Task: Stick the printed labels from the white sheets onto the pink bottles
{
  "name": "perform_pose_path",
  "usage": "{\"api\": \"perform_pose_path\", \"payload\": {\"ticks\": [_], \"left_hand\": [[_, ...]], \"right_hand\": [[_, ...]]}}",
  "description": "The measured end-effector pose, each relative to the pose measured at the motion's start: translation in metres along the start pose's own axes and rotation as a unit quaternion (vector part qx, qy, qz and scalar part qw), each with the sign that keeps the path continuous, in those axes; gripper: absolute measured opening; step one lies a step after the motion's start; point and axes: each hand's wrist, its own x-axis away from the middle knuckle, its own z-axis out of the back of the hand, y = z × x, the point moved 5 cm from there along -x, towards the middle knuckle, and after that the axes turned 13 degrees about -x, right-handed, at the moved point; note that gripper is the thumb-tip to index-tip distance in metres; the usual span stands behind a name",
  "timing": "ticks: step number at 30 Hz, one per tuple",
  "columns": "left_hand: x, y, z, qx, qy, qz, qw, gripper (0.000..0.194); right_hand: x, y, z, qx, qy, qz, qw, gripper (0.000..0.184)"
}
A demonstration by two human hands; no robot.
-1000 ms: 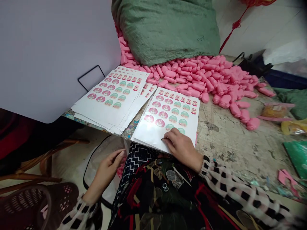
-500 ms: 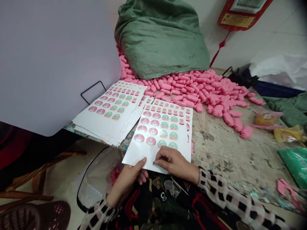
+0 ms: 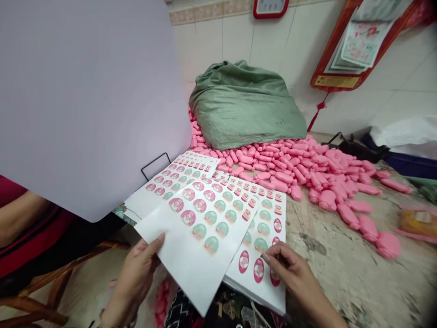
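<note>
My left hand (image 3: 138, 269) pinches the lower left edge of a sticker sheet (image 3: 191, 269) between thumb and fingers. Pink and green round stickers are printed on it, with small red and cream ones along one side. The sheet is tilted and partly covers a stack of sheets (image 3: 252, 284) on its right. Over that stack my right hand (image 3: 292, 269) has thumb and index finger together beside a pink oval sticker (image 3: 258, 270). A small dark bit shows at these fingertips, too small to name. Behind the held sheet lies another pile of sticker sheets (image 3: 145, 193).
Pink bottle-shaped pieces (image 3: 283, 175) lie heaped under a green sack (image 3: 249, 105) at the back. A large pale panel (image 3: 92, 91) stands on the left, with another person's arm (image 3: 23, 216) below it. A clear packet (image 3: 418, 223) lies on the worn table (image 3: 327, 273) at right.
My left hand has drawn the top sheet leftward and turned it, uncovering the stack beneath. My right hand has moved right. The camera view has tilted up.
</note>
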Motion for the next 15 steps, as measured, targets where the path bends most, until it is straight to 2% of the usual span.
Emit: {"api": "perform_pose_path", "payload": {"ticks": [2,5,7,11,15], "left_hand": [[-0.010,0.007,0.010,0.006,-0.012,-0.007,1.000,0.034],[-0.014,0.016,0.015,0.002,-0.084,0.001,0.996,0.035],[-0.014,0.024,0.016,-0.004,-0.111,0.003,0.994,0.036],[-0.026,0.049,0.017,-0.028,-0.111,-0.036,0.993,0.040],[-0.052,0.075,0.011,-0.045,-0.104,-0.073,0.991,0.034]], "right_hand": [[-0.001,0.001,0.004,-0.015,0.004,0.001,1.000,0.031],[-0.005,0.001,0.007,-0.030,0.015,0.005,0.999,0.033],[-0.007,0.003,0.007,-0.032,0.018,0.000,0.999,0.033],[-0.010,0.009,0.005,-0.025,0.014,-0.004,1.000,0.031],[-0.011,0.009,0.005,-0.029,0.016,-0.008,0.999,0.033]]}}
